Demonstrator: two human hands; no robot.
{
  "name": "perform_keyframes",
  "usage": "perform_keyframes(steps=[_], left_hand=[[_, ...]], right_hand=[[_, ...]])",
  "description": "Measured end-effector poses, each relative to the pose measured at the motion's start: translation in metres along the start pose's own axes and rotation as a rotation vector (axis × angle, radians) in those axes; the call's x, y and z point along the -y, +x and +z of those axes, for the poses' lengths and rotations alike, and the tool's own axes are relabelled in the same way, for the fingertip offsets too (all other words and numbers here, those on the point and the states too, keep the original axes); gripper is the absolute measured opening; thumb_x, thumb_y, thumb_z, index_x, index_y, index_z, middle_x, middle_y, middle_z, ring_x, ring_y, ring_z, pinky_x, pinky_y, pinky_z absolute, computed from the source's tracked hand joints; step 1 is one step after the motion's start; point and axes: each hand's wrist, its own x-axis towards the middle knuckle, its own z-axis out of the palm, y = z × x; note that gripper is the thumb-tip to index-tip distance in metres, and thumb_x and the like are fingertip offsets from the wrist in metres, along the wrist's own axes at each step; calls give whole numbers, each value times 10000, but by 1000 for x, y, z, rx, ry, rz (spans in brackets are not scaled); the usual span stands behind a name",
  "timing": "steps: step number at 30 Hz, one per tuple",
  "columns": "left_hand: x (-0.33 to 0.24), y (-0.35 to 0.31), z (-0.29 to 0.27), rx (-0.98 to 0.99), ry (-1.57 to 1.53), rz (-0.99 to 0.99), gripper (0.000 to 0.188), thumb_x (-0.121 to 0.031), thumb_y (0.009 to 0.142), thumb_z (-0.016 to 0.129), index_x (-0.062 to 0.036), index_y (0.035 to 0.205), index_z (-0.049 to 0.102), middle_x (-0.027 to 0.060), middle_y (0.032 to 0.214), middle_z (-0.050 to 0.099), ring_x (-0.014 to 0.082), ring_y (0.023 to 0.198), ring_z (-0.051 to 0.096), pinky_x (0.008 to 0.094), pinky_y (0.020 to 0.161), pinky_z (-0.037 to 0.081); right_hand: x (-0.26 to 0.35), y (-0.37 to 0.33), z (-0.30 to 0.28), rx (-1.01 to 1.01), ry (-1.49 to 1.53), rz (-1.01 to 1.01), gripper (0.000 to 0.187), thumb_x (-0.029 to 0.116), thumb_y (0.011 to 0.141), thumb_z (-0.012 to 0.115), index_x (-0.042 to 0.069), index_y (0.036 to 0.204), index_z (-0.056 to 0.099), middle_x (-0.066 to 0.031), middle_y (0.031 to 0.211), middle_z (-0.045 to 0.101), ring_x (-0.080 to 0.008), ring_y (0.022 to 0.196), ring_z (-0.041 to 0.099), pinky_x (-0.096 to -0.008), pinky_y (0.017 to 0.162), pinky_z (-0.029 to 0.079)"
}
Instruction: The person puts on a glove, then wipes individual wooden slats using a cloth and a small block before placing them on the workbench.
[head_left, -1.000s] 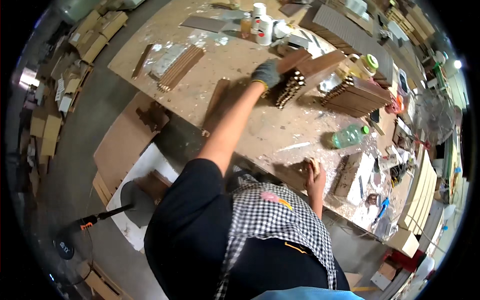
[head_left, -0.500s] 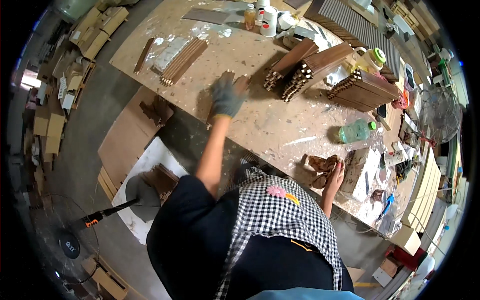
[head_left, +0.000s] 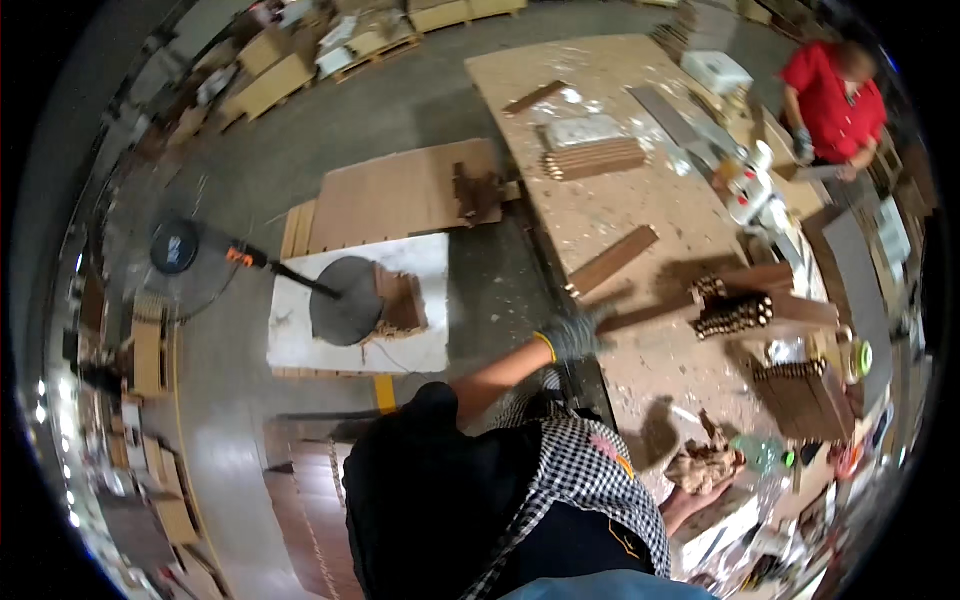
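Observation:
My left hand, in a grey glove, is at the table's near edge, closed on the end of a brown wooden strip. The glove is blurred and its fingertips are hard to make out. The strip's far end reaches the stacked strips, whose ends are pale. Beyond my left hand, another brown strip lies slantwise on the table. My bare right hand holds a crumpled brown rag low over the table, beside a clear bottle with a green cap.
Another strip stack stands at the right, and a flat bundle lies at the table's far end. White bottles stand along the far side. A person in red works beyond. A fan is at my left.
My view has turned left. My left hand has drawn back to the table edge with one strip, leaving another lying on the table. My right hand still holds the rag.

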Motion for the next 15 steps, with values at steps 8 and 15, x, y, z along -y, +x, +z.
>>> perform_keyframes(steps=[8,15], left_hand=[[-39,-10,101,513,89,-104,901,-471,666,829,-75,1397,485,258,1173,659,392,1075,643,486,911,521],[-58,9,155,564,293,105,566,-354,786,687,-54,1259,601,220,1106,684,389,985,655,472,897,510]], right_hand=[[21,58,37,153,-1050,-840,590,433,1047,311,50,1490,383,-161,1526,398,-324,1359,444,-461,1109,434],[-98,53,18,935,-1749,-730,547,398,1018,474,134,1495,430,-95,1576,367,-277,1472,304,-518,1195,187]])
